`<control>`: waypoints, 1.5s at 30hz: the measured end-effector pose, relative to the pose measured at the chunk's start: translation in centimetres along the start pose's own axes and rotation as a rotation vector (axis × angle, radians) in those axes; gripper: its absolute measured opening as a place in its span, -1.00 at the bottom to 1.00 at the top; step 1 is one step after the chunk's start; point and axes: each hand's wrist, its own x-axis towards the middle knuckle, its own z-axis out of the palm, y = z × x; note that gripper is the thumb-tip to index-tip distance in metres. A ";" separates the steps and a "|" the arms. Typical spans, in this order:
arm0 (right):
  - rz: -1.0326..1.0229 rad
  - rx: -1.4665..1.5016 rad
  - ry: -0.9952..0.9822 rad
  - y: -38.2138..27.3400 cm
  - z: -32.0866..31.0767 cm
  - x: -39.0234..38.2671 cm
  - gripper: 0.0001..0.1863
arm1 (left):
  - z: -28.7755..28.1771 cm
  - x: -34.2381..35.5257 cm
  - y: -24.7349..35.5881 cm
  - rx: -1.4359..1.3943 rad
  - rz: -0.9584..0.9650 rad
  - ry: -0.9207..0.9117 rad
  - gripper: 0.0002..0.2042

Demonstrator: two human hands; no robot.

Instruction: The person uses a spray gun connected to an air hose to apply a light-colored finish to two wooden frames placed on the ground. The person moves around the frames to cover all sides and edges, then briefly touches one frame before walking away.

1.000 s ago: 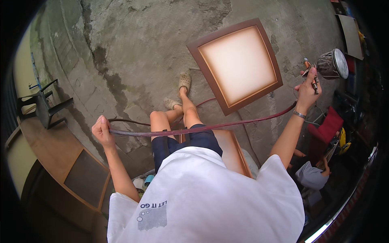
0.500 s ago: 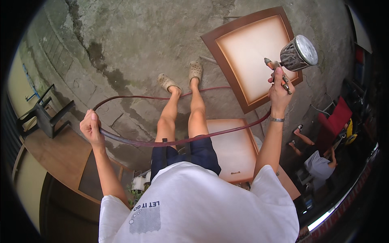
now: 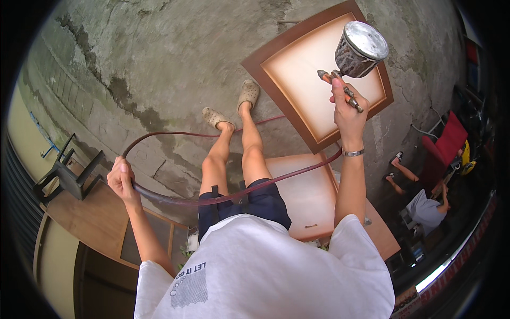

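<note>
My right hand is closed round a spray gun with orange parts and a paint-smeared metal cup at its far end. It hangs over a pale panel with a brown frame, the nozzle pointing left. My left hand grips a dark red hose, out to the left. One stretch of hose sags across my thighs toward my right wrist, where my forearm hides its end. Another curves past my shins to the framed panel. A second pale panel with a brown edge lies beside my right thigh.
At left a black plastic chair lies on a brown wooden board. Cracked concrete floor spreads around my clogs. To the right, another person sits near a red chair.
My right hand and the spray gun have moved left and slightly toward the middle of the framed panel. The whole view has shifted a little. Both grips stay the same.
</note>
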 end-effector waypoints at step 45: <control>0.056 0.203 -0.203 -0.5 0.7 -8.9 -0.74 | 2.4 1.2 3.9 -0.182 0.016 0.008 -0.54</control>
